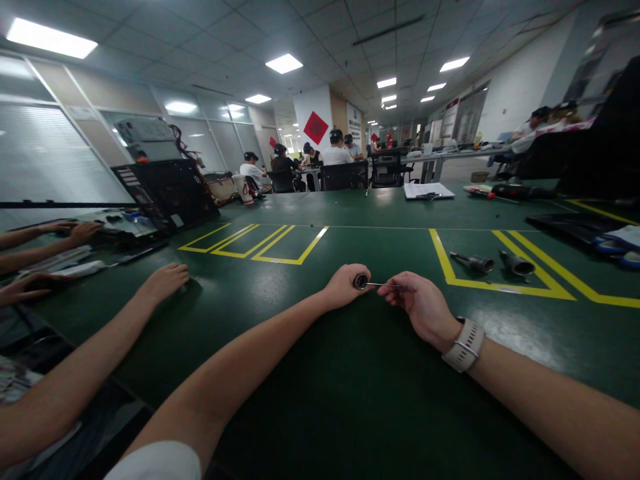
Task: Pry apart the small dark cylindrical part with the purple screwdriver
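Note:
My left hand (345, 287) is closed around a dark round metal part (361, 281), whose open ring end faces me. From the right, my right hand (417, 303) pinches a thin metal rod (383, 285); the rod's far end reaches the ring, though whether it touches is too small to tell. Both hands are just above the green table (320, 373). Two dark metal parts with round open ends, one (474, 263) left of the other (517, 264), lie inside a yellow taped outline to the right.
Another person's hand (167, 280) rests on the table at left, with more hands beyond. Yellow tape (277, 261) marks outlines. Papers (429, 191) lie at the far edge. Blue-handled scissors (613, 247) and a black tray (565, 223) are at right; a black device (167, 193) stands left.

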Motion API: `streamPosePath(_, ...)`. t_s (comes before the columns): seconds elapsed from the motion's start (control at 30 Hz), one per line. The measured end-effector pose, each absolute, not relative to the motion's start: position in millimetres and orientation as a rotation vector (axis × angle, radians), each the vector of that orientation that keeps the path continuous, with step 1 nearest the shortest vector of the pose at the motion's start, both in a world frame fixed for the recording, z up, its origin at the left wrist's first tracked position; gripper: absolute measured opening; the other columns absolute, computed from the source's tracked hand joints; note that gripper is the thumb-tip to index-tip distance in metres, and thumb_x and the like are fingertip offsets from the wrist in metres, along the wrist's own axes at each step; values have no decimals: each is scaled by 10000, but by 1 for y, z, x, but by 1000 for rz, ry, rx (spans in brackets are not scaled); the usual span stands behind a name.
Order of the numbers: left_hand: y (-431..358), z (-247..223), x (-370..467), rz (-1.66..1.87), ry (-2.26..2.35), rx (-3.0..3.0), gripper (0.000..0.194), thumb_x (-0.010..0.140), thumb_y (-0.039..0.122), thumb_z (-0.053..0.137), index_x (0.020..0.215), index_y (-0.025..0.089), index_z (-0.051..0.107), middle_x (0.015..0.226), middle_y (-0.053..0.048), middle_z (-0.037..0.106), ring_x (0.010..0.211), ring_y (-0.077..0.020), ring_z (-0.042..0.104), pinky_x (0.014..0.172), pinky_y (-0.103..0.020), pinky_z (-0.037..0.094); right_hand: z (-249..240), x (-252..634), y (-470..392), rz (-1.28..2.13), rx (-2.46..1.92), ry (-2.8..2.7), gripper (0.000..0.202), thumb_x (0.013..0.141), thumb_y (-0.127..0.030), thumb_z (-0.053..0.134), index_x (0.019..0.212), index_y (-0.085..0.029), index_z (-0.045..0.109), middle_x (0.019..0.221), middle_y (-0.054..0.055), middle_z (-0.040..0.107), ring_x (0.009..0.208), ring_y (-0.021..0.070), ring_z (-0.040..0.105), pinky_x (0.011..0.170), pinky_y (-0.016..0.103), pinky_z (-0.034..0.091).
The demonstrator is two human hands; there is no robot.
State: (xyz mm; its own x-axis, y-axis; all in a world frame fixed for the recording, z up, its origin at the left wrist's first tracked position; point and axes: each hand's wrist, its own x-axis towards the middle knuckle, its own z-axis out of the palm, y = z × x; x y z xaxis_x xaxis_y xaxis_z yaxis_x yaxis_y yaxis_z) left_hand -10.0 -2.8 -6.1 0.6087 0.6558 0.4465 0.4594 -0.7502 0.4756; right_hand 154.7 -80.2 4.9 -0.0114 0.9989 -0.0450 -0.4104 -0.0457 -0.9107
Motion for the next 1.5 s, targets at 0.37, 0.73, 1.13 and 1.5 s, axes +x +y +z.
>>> streamPosePath(0.37,-2,-5,-10,754,969,2612,153,725,273,625,693,155,533,666,29,524,634,-107,481,608,-225,359,2,155,-81,1296,-929,-866,111,626,-228,556,532,-173,581,530,30,635,488,128,506,498,266,372)
streamPosePath(0.73,-2,-7,-11,764,988,2601,147,722,268,628,712,160,528,675,32,517,627,-104,478,581,-224,351,-1,155,-79,1106,-1048,-895,150,614,-204,510,469,-174,537,409,0,546,416,107,449,429,244,316)
streamPosePath(1.13,-5,-5,-11,761,1004,2533,156,719,282,624,728,158,530,695,20,531,666,-117,500,601,-233,386,0,156,-82,1007,-1037,-935,164,659,-207,488,497,-206,513,435,-19,500,442,124,444,452,272,317)
streamPosePath(1.5,-6,-4,-9,762,1060,2542,138,705,263,613,684,155,531,642,27,522,611,-112,480,555,-227,354,0,152,-90,844,-984,-1446,152,817,-270,502,700,-201,570,685,6,584,673,166,533,636,306,399)
